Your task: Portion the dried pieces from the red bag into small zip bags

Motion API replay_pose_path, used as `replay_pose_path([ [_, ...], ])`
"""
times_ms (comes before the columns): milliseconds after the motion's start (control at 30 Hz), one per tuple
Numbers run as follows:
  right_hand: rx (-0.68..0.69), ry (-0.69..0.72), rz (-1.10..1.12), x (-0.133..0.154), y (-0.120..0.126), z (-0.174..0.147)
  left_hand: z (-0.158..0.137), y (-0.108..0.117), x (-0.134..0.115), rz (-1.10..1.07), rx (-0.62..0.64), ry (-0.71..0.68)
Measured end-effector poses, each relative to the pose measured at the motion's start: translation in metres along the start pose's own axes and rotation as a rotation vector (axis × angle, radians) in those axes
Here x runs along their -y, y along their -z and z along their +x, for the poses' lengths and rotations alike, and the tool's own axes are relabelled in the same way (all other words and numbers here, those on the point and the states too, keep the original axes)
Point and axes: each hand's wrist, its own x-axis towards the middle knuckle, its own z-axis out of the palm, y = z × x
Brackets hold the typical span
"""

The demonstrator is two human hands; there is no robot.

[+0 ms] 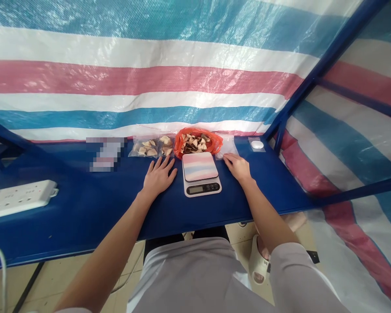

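Note:
My left hand (160,175) lies flat on the blue table with its fingers spread, holding nothing. Just beyond its fingertips are two clear bags of dried slices, a larger bag (146,147) and a smaller bag (166,146). To its right stands a kitchen scale (200,167) with a striped, bare weighing plate; its display looks blank. Behind the scale sits an open red plastic bag (178,145) full of dried slices (195,143). My right hand (239,168) rests on the table, fingers loosely bent at the near edge of some clear plastic bags (227,145), gripping nothing visible.
A white power strip (22,198) lies at the left. Farther back is a pixelated item (107,154). At the back right a small white round object (257,144) lies on clear plastic. Striped sheeting (143,80) and blue frame bars (313,82) enclose the table (172,217).

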Motion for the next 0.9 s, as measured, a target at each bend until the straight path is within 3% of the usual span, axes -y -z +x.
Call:
replay_pose_path([
  [233, -0.101, -0.090, 0.142, 0.001, 0.006, 0.002, 0.000, -0.002, 0.001, -0.042, -0.023, 0.005],
  [500, -0.239, -0.188, 0.646, 0.007, 0.038, 0.022, 0.001, -0.004, 0.004, -0.089, -0.085, -0.008],
  [767, -0.234, -0.310, 1.200, 0.050, 0.061, 0.035, 0.003, -0.004, 0.011, -0.315, -0.267, 0.014],
  [900, -0.098, -0.362, 1.454, 0.079, 0.061, 0.036, 0.008, 0.014, 0.000, -0.540, -0.348, -0.021],
])
